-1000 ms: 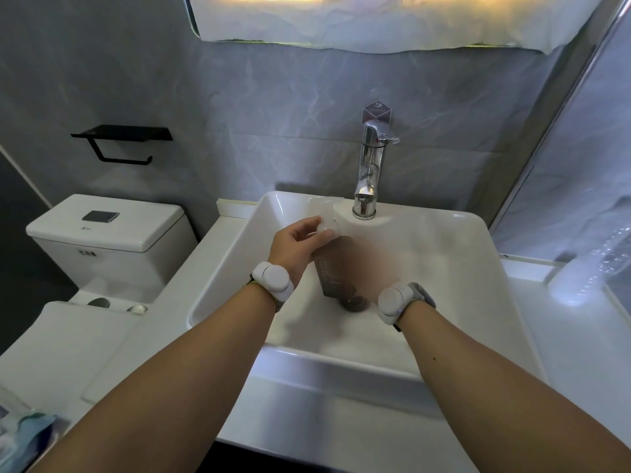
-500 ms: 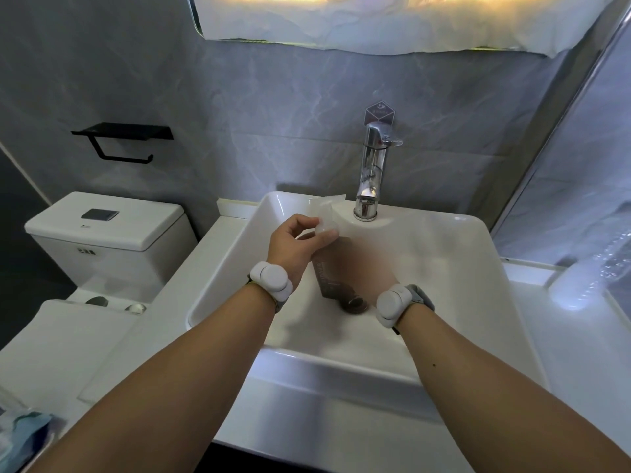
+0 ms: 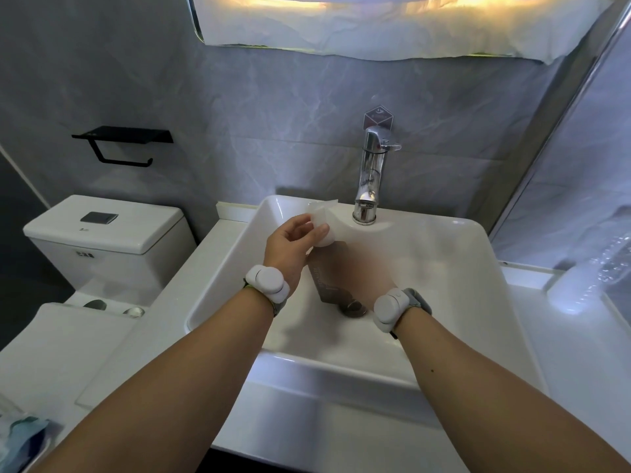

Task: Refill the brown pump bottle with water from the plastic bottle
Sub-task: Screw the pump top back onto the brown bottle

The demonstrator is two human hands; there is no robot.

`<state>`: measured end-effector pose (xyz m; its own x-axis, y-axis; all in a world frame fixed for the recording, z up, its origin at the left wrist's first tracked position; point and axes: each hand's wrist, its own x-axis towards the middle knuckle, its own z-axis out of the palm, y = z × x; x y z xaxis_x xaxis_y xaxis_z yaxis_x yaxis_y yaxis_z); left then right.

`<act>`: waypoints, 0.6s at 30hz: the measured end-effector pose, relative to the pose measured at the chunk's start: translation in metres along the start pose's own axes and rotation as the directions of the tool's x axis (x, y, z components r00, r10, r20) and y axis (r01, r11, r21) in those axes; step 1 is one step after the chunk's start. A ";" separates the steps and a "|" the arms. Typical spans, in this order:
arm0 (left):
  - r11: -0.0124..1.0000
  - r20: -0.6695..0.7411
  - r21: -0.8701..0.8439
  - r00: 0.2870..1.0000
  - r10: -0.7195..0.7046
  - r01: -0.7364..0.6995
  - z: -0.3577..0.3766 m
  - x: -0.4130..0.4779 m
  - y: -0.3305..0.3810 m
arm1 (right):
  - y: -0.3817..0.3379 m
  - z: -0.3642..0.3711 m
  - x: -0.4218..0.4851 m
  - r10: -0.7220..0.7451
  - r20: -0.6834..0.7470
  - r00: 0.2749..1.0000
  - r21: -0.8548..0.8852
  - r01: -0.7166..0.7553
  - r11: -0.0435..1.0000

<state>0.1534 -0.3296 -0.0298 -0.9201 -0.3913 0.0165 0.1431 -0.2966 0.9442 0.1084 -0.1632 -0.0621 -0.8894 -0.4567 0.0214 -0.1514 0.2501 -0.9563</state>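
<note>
The brown pump bottle (image 3: 328, 284) stands in the white sink basin (image 3: 454, 268), just behind the drain. My left hand (image 3: 290, 245) pinches its white pump head (image 3: 321, 230) with fingers and thumb. My right hand (image 3: 363, 268), washed out by glare, wraps around the bottle's body from the right. The clear plastic bottle (image 3: 596, 271) lies on the counter at the far right, apart from both hands and blurred by bright light.
A chrome tap (image 3: 370, 179) rises at the back of the basin, right behind the pump head. A toilet (image 3: 102, 240) stands to the left, with a black paper holder (image 3: 119, 145) on the wall above. White counter (image 3: 580, 353) flanks the basin.
My left hand has shifted its fingers around the pump head, the thumb now further over the top. The bottle and my right hand stay in place.
</note>
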 end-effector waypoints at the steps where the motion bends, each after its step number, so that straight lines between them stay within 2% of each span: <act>1: 1.000 0.010 -0.006 1.000 -0.011 0.012 0.000 0.000 0.000 | 0.000 0.000 0.000 -0.001 -0.001 1.000 0.015 0.001 1.000; 4: 1.000 0.017 -0.008 1.000 -0.011 0.011 0.001 0.000 0.002 | -0.001 -0.002 0.000 -0.002 0.004 1.000 0.050 0.002 0.999; 10: 0.998 0.064 -0.051 0.997 0.038 -0.035 -0.004 0.000 0.002 | -0.001 -0.001 0.000 0.018 0.023 1.000 -0.001 -0.018 1.000; 18: 0.995 0.060 0.080 0.997 0.057 -0.062 0.001 -0.003 0.002 | -0.004 -0.002 -0.001 -0.003 -0.016 1.000 0.040 0.004 0.999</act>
<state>0.1563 -0.3283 -0.0280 -0.9306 -0.3548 0.0903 0.1702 -0.2009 0.9647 0.1086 -0.1620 -0.0576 -0.8959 -0.4434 0.0294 -0.1375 0.2137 -0.9672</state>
